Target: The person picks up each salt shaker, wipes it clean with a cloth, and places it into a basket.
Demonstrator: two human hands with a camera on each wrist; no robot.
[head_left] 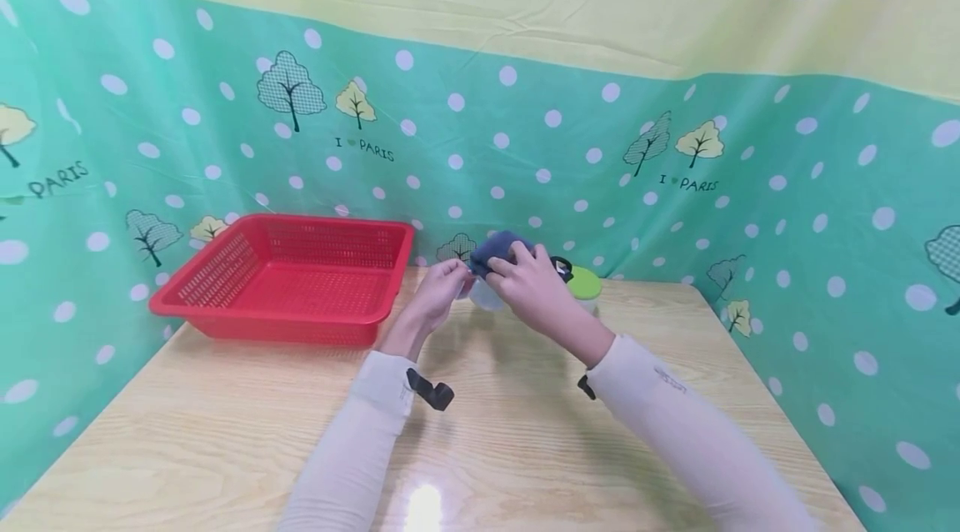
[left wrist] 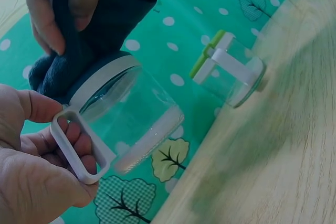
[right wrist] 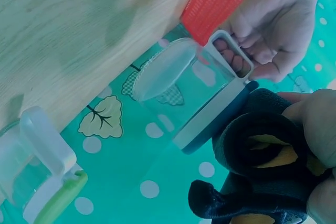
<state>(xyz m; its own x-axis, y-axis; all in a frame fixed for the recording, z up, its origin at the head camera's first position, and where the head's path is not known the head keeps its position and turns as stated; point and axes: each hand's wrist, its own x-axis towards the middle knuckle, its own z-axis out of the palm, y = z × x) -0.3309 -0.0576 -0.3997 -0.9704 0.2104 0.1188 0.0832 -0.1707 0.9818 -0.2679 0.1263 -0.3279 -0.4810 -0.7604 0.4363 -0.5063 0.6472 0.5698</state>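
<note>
My left hand [head_left: 437,292] grips the white side handle [left wrist: 62,136] of a clear glass jar [left wrist: 144,116]. The jar hangs tilted above the table, its dark-topped lid with a pale band partly covered. Over that lid my right hand [head_left: 531,292] holds a bunched dark blue cloth [head_left: 501,247], touching the lid's edge. In the right wrist view the cloth [right wrist: 262,135] is folded into loops, with a tan inner side showing. What the jar contains, if anything, cannot be made out.
A second clear jar with a green lid [head_left: 583,282] and white handle [left wrist: 233,66] stands behind my right hand. To the left sits a red plastic basket [head_left: 300,317] on the wooden table [head_left: 480,432]. A dotted green curtain [head_left: 487,115] hangs close behind.
</note>
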